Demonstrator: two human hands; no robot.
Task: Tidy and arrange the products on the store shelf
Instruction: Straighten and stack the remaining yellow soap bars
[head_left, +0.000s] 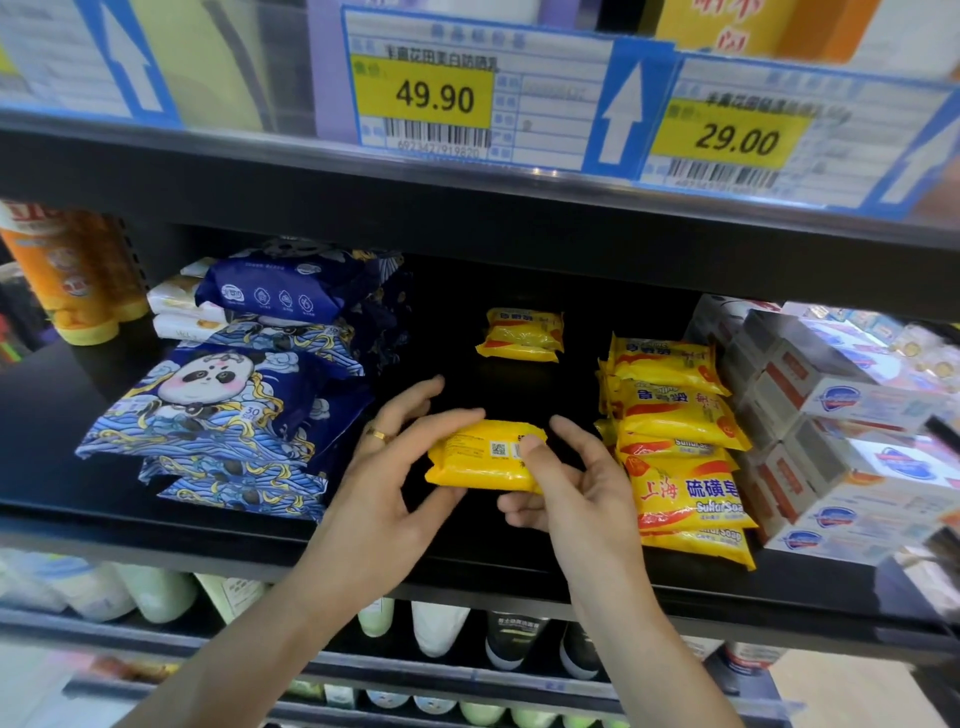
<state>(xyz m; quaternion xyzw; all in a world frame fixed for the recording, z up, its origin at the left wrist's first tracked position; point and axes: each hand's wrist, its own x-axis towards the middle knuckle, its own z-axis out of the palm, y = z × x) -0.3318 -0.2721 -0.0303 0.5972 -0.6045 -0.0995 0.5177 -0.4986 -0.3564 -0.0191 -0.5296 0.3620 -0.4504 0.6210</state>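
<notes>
This is looking like a shop. Price tags (435, 98) are hanging on the edge above the black shelf (260, 525). On that shelf, yellow soap packs (685, 499), blue panda packs (208, 410) and white boxes (841, 467) are sitting in rows.

Black metal store shelving (467, 540), several tiers, dark back panel behind the middle tier. Upper shelf edge carries a clear rail with blue-and-yellow price labels (436, 98), white arrows pointing up. Lower tier rail (363, 670) also has label strips, blurred. Pale floor (841, 691) at bottom right. Bright, even indoor lighting.
</notes>
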